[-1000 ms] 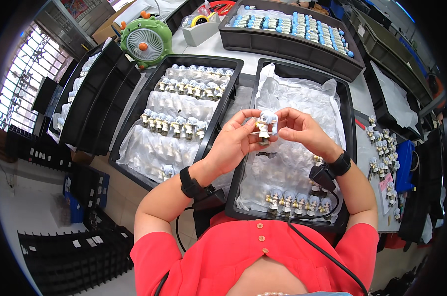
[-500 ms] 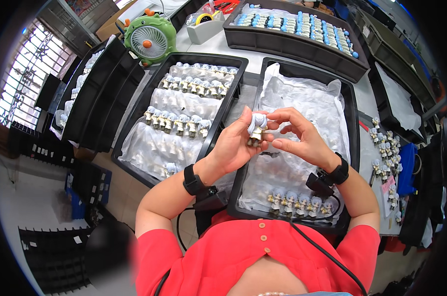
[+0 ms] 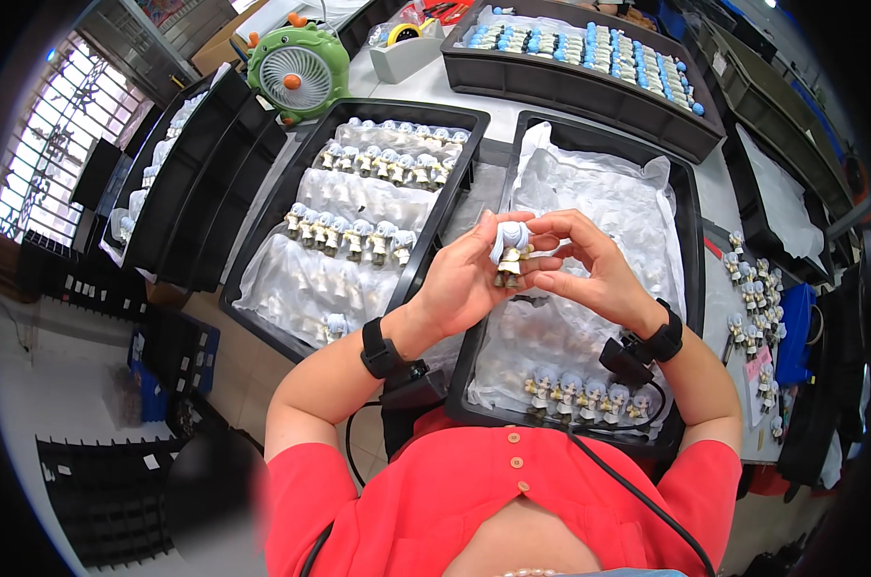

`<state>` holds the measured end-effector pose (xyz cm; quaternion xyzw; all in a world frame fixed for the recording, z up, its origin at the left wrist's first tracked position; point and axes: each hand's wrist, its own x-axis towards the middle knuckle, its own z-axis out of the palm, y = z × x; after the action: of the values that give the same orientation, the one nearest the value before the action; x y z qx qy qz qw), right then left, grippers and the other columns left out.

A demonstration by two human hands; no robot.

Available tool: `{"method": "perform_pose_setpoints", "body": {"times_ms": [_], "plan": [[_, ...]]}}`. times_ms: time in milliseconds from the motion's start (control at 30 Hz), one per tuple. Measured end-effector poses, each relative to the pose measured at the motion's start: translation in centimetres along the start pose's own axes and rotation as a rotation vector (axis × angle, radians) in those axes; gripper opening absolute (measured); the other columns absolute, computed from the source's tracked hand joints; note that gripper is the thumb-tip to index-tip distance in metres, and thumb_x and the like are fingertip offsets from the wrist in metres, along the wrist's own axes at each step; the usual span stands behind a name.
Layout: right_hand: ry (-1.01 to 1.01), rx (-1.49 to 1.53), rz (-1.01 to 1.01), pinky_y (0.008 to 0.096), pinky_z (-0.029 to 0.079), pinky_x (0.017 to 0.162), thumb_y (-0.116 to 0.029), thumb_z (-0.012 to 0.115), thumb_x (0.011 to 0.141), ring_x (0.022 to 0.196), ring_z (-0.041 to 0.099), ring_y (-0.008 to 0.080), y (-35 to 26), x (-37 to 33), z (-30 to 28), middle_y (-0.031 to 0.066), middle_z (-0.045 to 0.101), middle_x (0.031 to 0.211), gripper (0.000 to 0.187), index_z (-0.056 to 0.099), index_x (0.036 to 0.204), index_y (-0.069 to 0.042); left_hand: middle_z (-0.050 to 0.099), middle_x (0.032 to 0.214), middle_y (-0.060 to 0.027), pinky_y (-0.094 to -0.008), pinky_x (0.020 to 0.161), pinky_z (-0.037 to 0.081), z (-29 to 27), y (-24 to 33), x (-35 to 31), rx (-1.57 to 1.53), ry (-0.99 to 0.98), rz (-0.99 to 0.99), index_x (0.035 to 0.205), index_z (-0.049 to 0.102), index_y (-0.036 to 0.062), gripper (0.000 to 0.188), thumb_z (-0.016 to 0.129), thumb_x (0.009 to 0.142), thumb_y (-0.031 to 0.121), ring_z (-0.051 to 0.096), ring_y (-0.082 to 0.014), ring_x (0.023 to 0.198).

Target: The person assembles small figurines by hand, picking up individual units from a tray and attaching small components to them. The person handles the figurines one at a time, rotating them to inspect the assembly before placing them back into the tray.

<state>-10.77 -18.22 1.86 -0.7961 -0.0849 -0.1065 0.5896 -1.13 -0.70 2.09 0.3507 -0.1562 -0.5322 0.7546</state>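
A small figurine [image 3: 510, 255] with pale blue-white hair and a white and gold outfit stands upright between my hands. My left hand [image 3: 460, 279] grips it from the left, thumb at its head and fingers behind it. From the other side my right hand [image 3: 594, 269] pinches it with the fingertips at its edge. Below both hands lies a black tray [image 3: 693, 240] lined with white tissue [image 3: 599, 178], with a row of similar figurines [image 3: 589, 396] at its near end.
Left of it, another black tray [image 3: 248, 252] holds rows of figurines between tissue layers. A green fan [image 3: 299, 77], a tape dispenser [image 3: 404, 60] and a brown crate [image 3: 570, 91] of blue-topped pieces stand behind. Loose figurines [image 3: 758, 288] and a blue bin [image 3: 796, 322] are at the right.
The figurine has turned a little between my fingers and sits slightly further right. Both hands remain around it, and the whole view has shifted slightly.
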Motion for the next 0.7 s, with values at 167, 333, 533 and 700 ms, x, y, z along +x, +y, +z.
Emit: {"method": "perform_pose_setpoints", "body": {"times_ms": [167,333,533,700], "plan": [[-0.006,-0.029,-0.002,0.0307,0.046,0.085,-0.015,0.073,0.075,0.108,0.053,0.0169,0.3,0.0,0.1,0.0051,0.053,0.119,0.05,0.053,0.121,-0.008,0.05,0.127,-0.0167,-0.0431,0.096,0.043,-0.2,-0.1,0.1,-0.035,-0.007,0.003,0.133,0.036,0.0055,0.054,0.022,0.099,0.045,0.05,-0.0328,0.119],[0.005,-0.009,-0.006,0.0315,0.045,0.086,-0.016,0.075,0.073,0.11,0.053,0.018,0.2,-0.2,0.3,0.0058,0.052,0.12,0.058,0.051,0.125,-0.009,0.048,0.128,-0.0159,-0.0431,0.097,0.043,-0.1,-0.6,0.4,-0.016,-0.015,0.057,0.133,0.036,0.0047,0.053,0.023,0.1,0.044,0.048,-0.0328,0.12],[0.03,-0.154,-0.079,0.0322,0.044,0.086,-0.014,0.078,0.069,0.105,0.053,0.0193,0.3,-0.1,0.9,0.0066,0.052,0.117,0.064,0.049,0.125,-0.009,0.047,0.127,-0.0145,-0.0423,0.095,0.043,-0.9,-0.9,0.4,-0.071,-0.084,0.065,0.134,0.035,0.0071,0.046,0.033,0.099,0.037,0.049,-0.0305,0.117],[0.039,-0.174,-0.098,0.0307,0.044,0.082,-0.01,0.078,0.066,0.1,0.053,0.0171,0.6,0.1,0.6,0.0058,0.052,0.113,0.064,0.05,0.124,-0.009,0.047,0.125,-0.0149,-0.0414,0.093,0.044,-0.1,0.9,-0.6,0.009,-0.118,0.02,0.138,0.028,0.0066,0.054,0.048,0.088,0.009,0.054,-0.0307,0.113]]}}
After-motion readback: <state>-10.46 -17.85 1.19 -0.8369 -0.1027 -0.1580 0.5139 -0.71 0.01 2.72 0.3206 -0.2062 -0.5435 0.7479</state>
